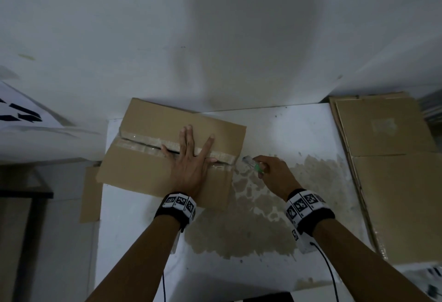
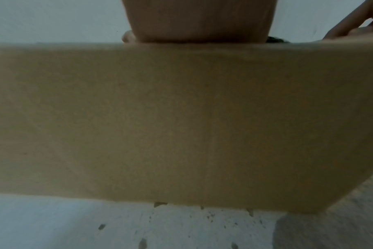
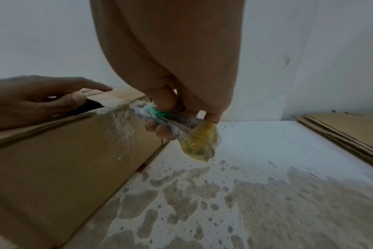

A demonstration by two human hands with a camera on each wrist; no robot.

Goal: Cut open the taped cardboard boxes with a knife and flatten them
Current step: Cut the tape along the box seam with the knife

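A brown cardboard box [image 1: 143,172] stands on the white table [image 1: 287,129], its top flaps joined by clear tape [image 1: 143,145] that is split along the seam. My left hand [image 1: 191,158] lies flat on the box top with fingers spread across the seam. My right hand [image 1: 272,172] grips a small clear knife with a green slider [image 1: 253,165] at the box's right end. In the right wrist view the knife [image 3: 160,116] meets the torn tape at the box corner [image 3: 121,118]. The left wrist view is filled by the box side [image 2: 181,126].
A stack of flattened cardboard [image 1: 392,163] lies along the table's right edge. The tabletop has a large worn brown patch [image 1: 258,210] in front of the box. Another cardboard piece [image 1: 89,194] hangs off the table's left side. A white wall rises behind.
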